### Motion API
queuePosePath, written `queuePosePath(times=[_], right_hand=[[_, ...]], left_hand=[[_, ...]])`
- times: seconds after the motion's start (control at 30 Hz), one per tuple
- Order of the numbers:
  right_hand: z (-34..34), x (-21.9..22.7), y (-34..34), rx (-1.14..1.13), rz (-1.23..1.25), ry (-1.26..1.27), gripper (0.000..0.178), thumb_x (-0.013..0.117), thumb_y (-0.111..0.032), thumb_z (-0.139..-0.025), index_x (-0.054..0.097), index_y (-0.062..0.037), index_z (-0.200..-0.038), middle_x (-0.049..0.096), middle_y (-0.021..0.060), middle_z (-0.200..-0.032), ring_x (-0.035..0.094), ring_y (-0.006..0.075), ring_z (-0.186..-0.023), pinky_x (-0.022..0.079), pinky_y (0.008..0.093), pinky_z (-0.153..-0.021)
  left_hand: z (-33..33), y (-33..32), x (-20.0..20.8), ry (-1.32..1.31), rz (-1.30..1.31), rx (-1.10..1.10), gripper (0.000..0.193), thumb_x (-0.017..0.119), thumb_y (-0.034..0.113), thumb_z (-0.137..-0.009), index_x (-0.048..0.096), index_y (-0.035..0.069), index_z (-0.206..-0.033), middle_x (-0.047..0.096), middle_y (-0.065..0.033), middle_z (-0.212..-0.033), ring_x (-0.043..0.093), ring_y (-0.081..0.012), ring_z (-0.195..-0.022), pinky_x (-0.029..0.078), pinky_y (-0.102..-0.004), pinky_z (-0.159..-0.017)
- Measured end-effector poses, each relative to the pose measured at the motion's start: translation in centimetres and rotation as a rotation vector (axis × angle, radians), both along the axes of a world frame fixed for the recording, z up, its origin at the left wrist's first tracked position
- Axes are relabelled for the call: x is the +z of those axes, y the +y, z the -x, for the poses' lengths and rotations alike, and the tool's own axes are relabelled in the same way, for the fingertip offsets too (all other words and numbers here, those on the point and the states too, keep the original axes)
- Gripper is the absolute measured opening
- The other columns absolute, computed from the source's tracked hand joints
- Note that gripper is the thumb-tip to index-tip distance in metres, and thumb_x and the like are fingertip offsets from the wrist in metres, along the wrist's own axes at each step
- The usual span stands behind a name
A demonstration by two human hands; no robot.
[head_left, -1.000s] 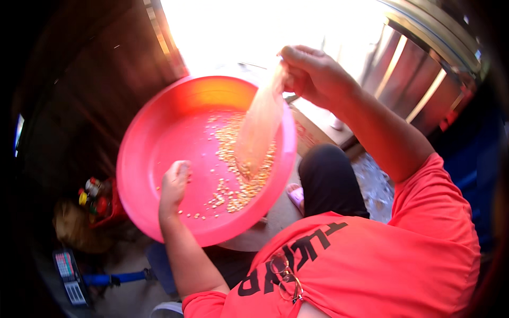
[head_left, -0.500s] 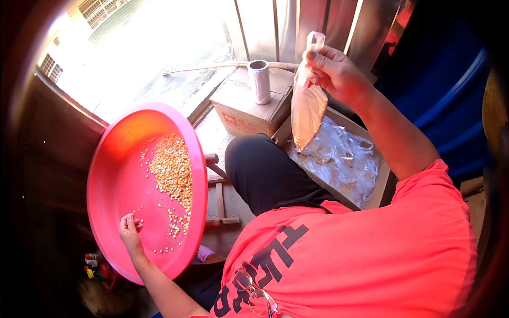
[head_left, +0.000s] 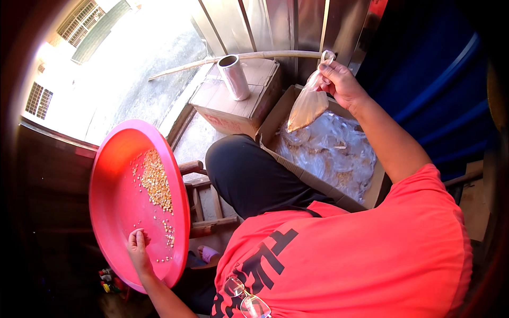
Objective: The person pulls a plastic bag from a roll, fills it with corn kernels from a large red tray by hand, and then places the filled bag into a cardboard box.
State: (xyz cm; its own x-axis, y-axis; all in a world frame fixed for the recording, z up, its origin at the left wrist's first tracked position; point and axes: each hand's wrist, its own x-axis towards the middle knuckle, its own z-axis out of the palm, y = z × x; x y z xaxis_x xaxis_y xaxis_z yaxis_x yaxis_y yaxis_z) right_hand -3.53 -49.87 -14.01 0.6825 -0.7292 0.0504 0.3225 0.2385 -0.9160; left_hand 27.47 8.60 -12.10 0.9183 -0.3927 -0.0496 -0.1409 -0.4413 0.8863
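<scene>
My right hand is raised over an open carton and closed on the knotted top of a clear plastic bag. The bag hangs tilted, its lower end pointing left, with something orange-brown inside. A wide pink plastic basin stands at the left, holding a pile of yellow corn kernels with a few scattered nearer me. Over the near part of the basin, my left hand has its fingers curled together; anything between them is too small to make out.
The open carton holds many filled clear bags. Beside it, a closed carton carries a roll of clear plastic. A long pole lies behind. Wooden stool parts show by the basin; a blue sheet hangs right.
The view has shifted. The bag has swung from hanging nearly straight to a slant, its lower end now further left of my right hand. My left hand stays curled at the basin.
</scene>
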Motion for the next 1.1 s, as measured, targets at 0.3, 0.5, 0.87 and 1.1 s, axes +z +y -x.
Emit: queuePosePath(times=[0.3, 0.5, 0.87, 1.1], right_hand=[[2.3, -4.3, -2.1, -0.179, -0.084, 0.045, 0.013, 0.053, -0.019, -0.092, 0.054, -0.0106, -0.083, 0.047, -0.0035, -0.062, 0.048, 0.0069, -0.052, 0.052, 0.0285, -0.06], [5.6, -7.9, -2.9, -0.242, -0.129, 0.131, 0.013, 0.054, -0.02, -0.091, 0.053, -0.0103, -0.083, 0.047, -0.004, -0.061, 0.049, 0.007, -0.052, 0.052, 0.0289, -0.06], [6.9, -8.6, -2.5, -0.259, -0.172, 0.195, 0.012, 0.054, -0.02, -0.091, 0.052, -0.0094, -0.086, 0.046, -0.0041, -0.06, 0.049, 0.007, -0.053, 0.052, 0.0286, -0.061], [4.3, -5.8, -1.3, -0.191, -0.23, 0.064, 0.012, 0.054, -0.017, -0.091, 0.05, -0.0114, -0.082, 0.043, -0.0045, -0.059, 0.047, 0.007, -0.055, 0.052, 0.03, -0.062]], left_hand=[[6.8, -1.0, 1.0, -0.061, -0.223, -0.139, 0.013, 0.052, 0.012, -0.093, 0.058, 0.001, -0.094, 0.054, -0.0005, -0.081, 0.051, -0.0082, -0.075, 0.042, -0.0216, -0.068], [8.8, -1.0, 0.5, -0.367, -0.4, -0.218, 0.014, 0.051, 0.01, -0.091, 0.058, -0.002, -0.089, 0.054, -0.008, -0.078, 0.053, -0.0175, -0.073, 0.043, -0.0284, -0.068], [9.5, -1.8, 0.1, -0.401, -0.384, -0.183, 0.016, 0.049, 0.011, -0.092, 0.059, -0.001, -0.088, 0.053, -0.0081, -0.076, 0.051, -0.0167, -0.069, 0.042, -0.0277, -0.064], [9.4, -1.4, -0.4, -0.372, -0.349, -0.153, 0.015, 0.049, 0.009, -0.092, 0.058, -0.002, -0.088, 0.052, -0.0068, -0.076, 0.05, -0.0148, -0.068, 0.042, -0.0265, -0.063]])
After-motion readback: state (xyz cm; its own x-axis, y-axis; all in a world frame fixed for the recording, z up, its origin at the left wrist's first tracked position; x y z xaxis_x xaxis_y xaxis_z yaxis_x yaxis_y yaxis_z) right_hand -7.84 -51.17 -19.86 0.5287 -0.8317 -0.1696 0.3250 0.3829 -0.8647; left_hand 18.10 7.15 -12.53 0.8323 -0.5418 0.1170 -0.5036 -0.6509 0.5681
